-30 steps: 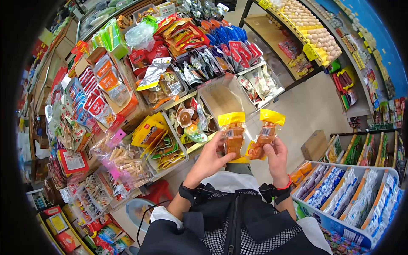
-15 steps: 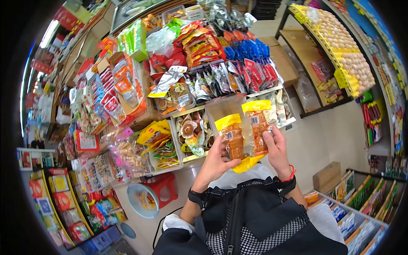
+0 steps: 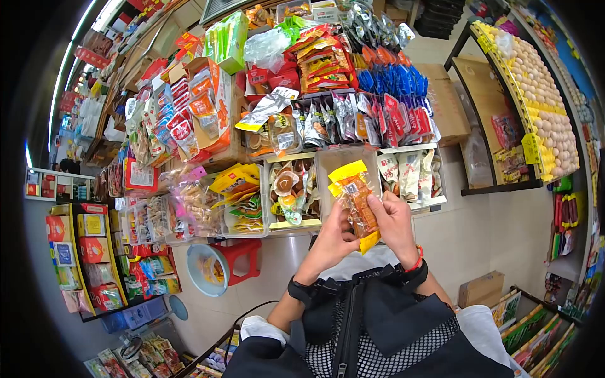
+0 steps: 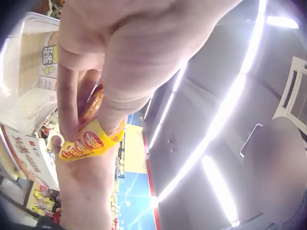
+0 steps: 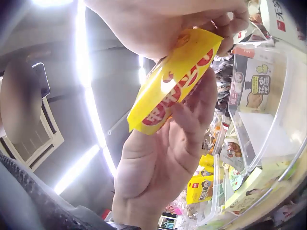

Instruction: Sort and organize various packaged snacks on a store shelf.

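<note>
Your left hand [image 3: 333, 240] had its fingers curled round the near left side of the packet [image 3: 361, 206], and your right hand [image 3: 394, 225] pinched its right side, with the thumb on the front face. Whether one packet was there or two lying together, I could not tell. It seemed light, with a firm filling but a soft, rather slippery film, so the filled middle was the better place for the grip; the yellow far end [image 3: 348, 170] would probably fold. Too strong a squeeze could perhaps dent the food. The packet was before your chest, over the clear bin [image 3: 326, 165], with white packets [image 3: 408, 176] to the right.
</note>
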Demonstrator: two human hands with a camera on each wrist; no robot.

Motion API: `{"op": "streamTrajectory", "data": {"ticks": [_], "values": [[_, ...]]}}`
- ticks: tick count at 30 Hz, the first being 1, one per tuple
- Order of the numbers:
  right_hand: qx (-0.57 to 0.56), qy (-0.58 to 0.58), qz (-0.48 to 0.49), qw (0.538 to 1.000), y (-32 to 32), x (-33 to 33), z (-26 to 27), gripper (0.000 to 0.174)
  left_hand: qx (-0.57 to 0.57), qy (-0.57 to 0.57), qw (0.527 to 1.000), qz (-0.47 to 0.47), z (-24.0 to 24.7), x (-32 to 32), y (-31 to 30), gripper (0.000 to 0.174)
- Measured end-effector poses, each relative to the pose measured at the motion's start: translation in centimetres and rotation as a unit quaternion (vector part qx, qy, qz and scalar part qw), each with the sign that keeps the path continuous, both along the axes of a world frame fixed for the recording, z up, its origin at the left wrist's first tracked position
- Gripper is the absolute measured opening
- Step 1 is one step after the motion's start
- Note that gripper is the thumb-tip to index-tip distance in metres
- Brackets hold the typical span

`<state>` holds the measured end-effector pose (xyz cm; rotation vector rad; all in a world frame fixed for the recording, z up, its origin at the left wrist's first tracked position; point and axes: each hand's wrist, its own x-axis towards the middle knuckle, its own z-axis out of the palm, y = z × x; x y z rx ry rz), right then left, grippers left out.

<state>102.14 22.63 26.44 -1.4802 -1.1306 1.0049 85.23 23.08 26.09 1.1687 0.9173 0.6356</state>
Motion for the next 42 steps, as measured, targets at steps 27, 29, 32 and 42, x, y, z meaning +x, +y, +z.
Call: {"op": "streamTrajectory", "data": {"ticks": [27, 29, 32, 42], "values": [[-0.037, -0.026, 0.193, 0.98, -0.3, 1.0, -1.2, 0.031, -0.065, -0.007, 0.996, 0.063, 0.1, -2.7, 0.8, 0.048], [-0.042, -0.031, 0.18, 0.982, -0.4, 0.9, -1.0, 0.029, -0.051, -0.02, 0.997, 0.052, 0.0, -2.3, 1.3, 0.05], [-0.073, 0.072, 0.11, 0.989, -0.3, -0.1, -0.7, 0.031, -0.024, -0.017, 0.999, 0.038, -0.7, -2.6, 1.6, 0.052], [0.002, -0.024, 0.155, 0.988, 3.4, -1.3, -0.1, 0.04, 0.131, 0.071, 0.986, 0.078, -1.3, -3.8, 3.1, 0.045]]}}
